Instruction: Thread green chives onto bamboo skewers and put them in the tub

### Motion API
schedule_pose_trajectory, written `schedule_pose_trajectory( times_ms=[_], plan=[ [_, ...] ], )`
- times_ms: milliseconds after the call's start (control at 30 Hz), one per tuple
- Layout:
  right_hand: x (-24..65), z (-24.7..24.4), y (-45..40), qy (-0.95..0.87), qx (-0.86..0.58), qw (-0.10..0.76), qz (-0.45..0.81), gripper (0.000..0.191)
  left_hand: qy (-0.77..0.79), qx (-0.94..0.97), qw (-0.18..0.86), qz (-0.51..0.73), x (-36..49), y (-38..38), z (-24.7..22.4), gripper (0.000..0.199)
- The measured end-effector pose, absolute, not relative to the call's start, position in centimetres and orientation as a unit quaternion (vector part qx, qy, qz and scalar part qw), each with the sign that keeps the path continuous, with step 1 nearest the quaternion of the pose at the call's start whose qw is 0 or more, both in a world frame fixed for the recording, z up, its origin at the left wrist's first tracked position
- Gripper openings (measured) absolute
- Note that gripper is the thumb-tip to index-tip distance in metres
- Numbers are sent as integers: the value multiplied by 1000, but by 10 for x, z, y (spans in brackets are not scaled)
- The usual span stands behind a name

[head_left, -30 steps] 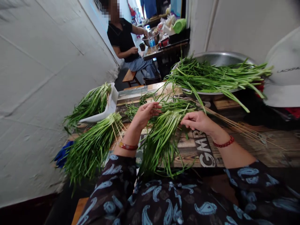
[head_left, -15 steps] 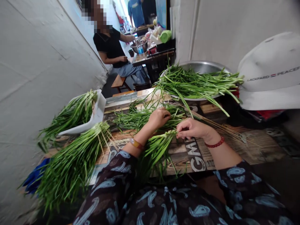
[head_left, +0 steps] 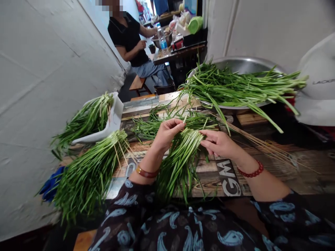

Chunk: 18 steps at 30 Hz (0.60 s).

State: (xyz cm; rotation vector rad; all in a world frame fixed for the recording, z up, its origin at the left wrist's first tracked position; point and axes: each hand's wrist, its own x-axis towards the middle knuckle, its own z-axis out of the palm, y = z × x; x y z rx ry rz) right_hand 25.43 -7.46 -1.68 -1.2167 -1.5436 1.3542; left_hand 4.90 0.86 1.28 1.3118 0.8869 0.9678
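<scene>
A fan of garlic chives (head_left: 180,158) lies in front of me, pale stem ends lined up at the top and green leaves hanging toward the table's near edge. At its right end my right hand (head_left: 221,143) is closed, thumb and fingers pinching the row's edge. Whether a stick runs through this row I cannot make out. My left hand (head_left: 166,135) pinches a chive stem (head_left: 185,119), pale end up, just above the row's left side. Behind the hands lies a loose pile of chives (head_left: 146,127). Several thin bamboo skewers (head_left: 261,148) rest on the right.
Skewered chives (head_left: 89,174) lie at left, beside a white tray (head_left: 118,108) with more. A metal basin (head_left: 251,64) heaped with chives stands back right, near a white cap (head_left: 319,83). Blue gloves (head_left: 53,183) lie far left. Another person (head_left: 133,42) sits at a further table.
My left hand has come from the loose pile to the row with a stem. The row now shows spread out facing me. The view has shifted, moving the surroundings slightly right.
</scene>
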Motion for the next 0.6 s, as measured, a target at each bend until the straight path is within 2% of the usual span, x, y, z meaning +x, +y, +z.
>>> schedule_pose_trajectory(
  times_ms=[67, 233, 367, 600],
  plan=[
    [251, -17, -76, -595, -467, 394, 522, 45, 385, 561, 600, 420, 48, 5, 9, 22],
    [244, -17, -77, -564, -503, 440, 486, 21, 400, 536, 611, 423, 45, -3, 4, 23],
    [243, -18, -79, -563, -542, 429, 453, 18, 403, 520, 623, 422, 43, -7, 4, 23],
    [243, -17, -84, -590, -544, 438, 406, 23, 385, 508, 634, 437, 43, -10, 1, 18]
  ],
)
